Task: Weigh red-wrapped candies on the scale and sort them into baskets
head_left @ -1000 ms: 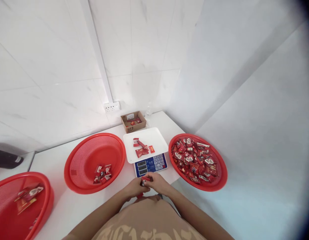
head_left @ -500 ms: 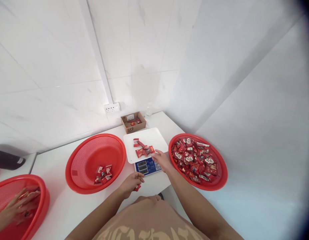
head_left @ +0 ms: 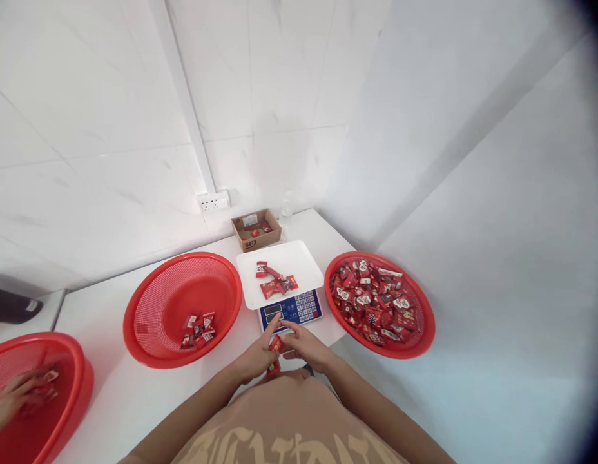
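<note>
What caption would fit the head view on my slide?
Both hands at red packets in front of a digital scale, red baskets on either side.

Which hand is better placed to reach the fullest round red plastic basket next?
Probably the right hand: it is nearer that basket, while the left hand seems to hold a small red wrapped packet.

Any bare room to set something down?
Bare: table between the far-left basket and middle basket; its back corner, right of the cardboard box; the right side of the white tray. Crowded: the right basket, heaped with packets, and before the scale, where the left hand holds a red packet beside the right hand.
</note>
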### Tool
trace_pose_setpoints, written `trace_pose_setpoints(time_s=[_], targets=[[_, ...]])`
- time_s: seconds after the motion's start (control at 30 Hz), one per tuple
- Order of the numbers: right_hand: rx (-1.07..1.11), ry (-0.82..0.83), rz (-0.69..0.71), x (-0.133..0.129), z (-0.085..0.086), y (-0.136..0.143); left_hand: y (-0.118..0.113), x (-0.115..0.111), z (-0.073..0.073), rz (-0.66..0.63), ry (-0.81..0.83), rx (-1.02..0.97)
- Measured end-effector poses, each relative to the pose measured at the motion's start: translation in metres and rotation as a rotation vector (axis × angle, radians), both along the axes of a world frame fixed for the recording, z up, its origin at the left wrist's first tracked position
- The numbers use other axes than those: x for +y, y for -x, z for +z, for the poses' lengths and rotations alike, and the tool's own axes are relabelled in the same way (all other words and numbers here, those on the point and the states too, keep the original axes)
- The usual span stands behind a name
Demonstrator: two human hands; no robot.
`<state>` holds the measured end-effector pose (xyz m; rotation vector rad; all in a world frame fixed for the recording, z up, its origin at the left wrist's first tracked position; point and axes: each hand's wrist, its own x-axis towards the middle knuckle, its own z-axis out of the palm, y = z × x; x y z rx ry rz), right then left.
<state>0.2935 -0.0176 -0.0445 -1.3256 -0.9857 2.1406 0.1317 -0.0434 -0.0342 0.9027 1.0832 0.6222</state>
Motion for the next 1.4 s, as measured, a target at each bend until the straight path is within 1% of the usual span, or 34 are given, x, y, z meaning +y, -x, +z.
trace_pose_setpoints(time_s=[0.1, 0.17, 0.23, 0.3, 0.37, 0.43, 0.53, 0.67, 0.8, 0.97, 1.13, 1.27, 1.33, 1.4], targets=[[-0.003, 0.000, 0.013, -0.004, -0.001, 0.000, -0.002, -0.001, 0.000, -0.018, -0.035, 0.010], [-0.024, -0.014, -0.009, -0.006, -0.003, 0.000, -0.003, -0.001, 0.000, -0.009, -0.030, 0.001], [-0.048, -0.012, -0.075, -0.008, -0.006, 0.001, -0.003, -0.001, 0.000, 0.019, 0.044, -0.017], [-0.071, 0.006, -0.175, -0.010, -0.007, 0.001, -0.002, -0.001, 0.000, 0.067, 0.168, -0.030], [-0.078, 0.028, -0.275, -0.012, -0.005, -0.001, 0.000, -0.001, -0.001, 0.129, 0.290, -0.035], [-0.052, 0.062, -0.349, -0.016, -0.003, -0.006, 0.001, -0.001, -0.001, 0.209, 0.372, -0.058], [0.043, 0.150, -0.445, -0.023, -0.001, -0.014, -0.001, -0.001, -0.001, 0.289, 0.437, -0.136], [0.160, 0.266, -0.524, -0.035, -0.002, -0.026, -0.013, 0.000, 0.000, 0.300, 0.430, -0.266], [0.167, 0.338, -0.507, -0.040, -0.002, -0.039, -0.035, 0.005, 0.004, 0.242, 0.343, -0.276], [0.194, 0.277, -0.379, -0.036, 0.002, -0.060, -0.075, 0.011, 0.017, 0.204, 0.159, -0.214], [0.215, 0.228, -0.268, -0.025, 0.006, -0.082, -0.111, 0.015, 0.025, 0.078, 0.050, -0.083], [0.204, 0.185, -0.234, -0.012, 0.014, -0.102, -0.126, 0.019, 0.028, 0.036, -0.026, -0.069], [0.196, 0.150, -0.244, -0.004, 0.018, -0.114, -0.130, 0.021, 0.030, 0.038, -0.016, -0.093], [0.159, 0.116, -0.296, 0.006, 0.021, -0.128, -0.131, 0.023, 0.032, 0.064, 0.021, -0.097]])
